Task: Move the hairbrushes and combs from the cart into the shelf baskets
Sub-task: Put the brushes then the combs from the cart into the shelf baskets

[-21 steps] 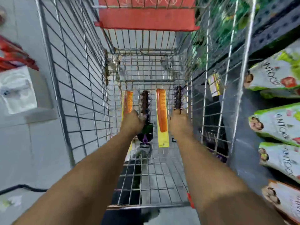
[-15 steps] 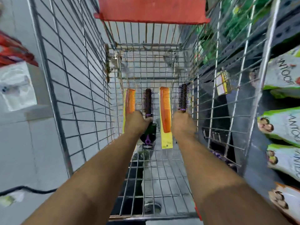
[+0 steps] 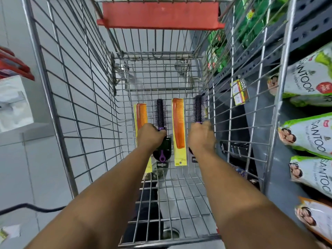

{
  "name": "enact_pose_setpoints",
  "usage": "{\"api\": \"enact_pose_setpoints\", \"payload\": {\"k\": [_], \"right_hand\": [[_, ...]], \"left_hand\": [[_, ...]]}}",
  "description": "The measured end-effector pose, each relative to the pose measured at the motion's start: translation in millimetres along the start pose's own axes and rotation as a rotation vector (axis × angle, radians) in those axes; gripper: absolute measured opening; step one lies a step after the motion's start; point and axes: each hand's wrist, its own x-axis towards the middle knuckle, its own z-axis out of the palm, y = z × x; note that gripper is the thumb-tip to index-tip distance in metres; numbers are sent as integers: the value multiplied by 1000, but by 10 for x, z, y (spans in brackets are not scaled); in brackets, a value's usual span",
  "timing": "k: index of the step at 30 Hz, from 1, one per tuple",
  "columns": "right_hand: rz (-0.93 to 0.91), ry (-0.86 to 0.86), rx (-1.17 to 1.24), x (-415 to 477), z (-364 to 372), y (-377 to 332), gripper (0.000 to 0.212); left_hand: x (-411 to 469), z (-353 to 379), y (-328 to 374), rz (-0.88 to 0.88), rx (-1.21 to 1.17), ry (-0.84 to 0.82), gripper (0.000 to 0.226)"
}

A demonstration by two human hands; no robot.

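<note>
Head view, looking down into a wire shopping cart [image 3: 75, 112] with a red panel [image 3: 159, 13] at its far end. Four items lie in a row across the cart floor, long axes running toward the far end. From the left wall: an orange comb on a yellow card [image 3: 141, 117]; a black round hairbrush with a purple collar and purple handle loop [image 3: 160, 114]; a second orange comb on a yellow card [image 3: 178, 126]; a second black round hairbrush [image 3: 198, 110], close against the right wall. Left hand [image 3: 150, 136] is curled down over the near part of the first comb and the handle of the first hairbrush; fingers are closed around something there, but whether they grip the comb, the brush or both cannot be told. Right hand [image 3: 201, 136] is closed around the handle of the second hairbrush, bristle head projecting past the knuckles. The middle comb lies between the two hands, untouched. All four items are on or near the cart floor. Outside the right wall: a grey shelf [image 3: 305, 20] with white-and-green Santoor pouches [image 3: 305, 87] and a price tag [image 3: 239, 92].
</note>
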Motion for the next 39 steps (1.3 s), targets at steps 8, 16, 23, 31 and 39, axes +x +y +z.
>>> {"api": "enact_pose_setpoints", "payload": {"k": [8, 16, 23, 31, 39], "right_hand": [[-109, 151, 50, -466, -466, 9, 24], [-261, 330, 263, -1274, -1382, 47, 25], [-317, 538, 395, -2064, -2348, 537, 25], [-214, 716, 410, -2754, -2939, 1610, 25], [-9, 900, 460, -3221, -3171, 2549, 27]], "left_hand": [[-429, -433, 167, 78, -84, 136, 30], [-1176, -1181, 629, 261, -246, 237, 28], [-1865, -1534, 1184, 434, -419, 253, 26], [-2750, -1348, 2270, 745, -455, 106, 37], [-3577, -963, 3094, 889, -372, -67, 29]]}}
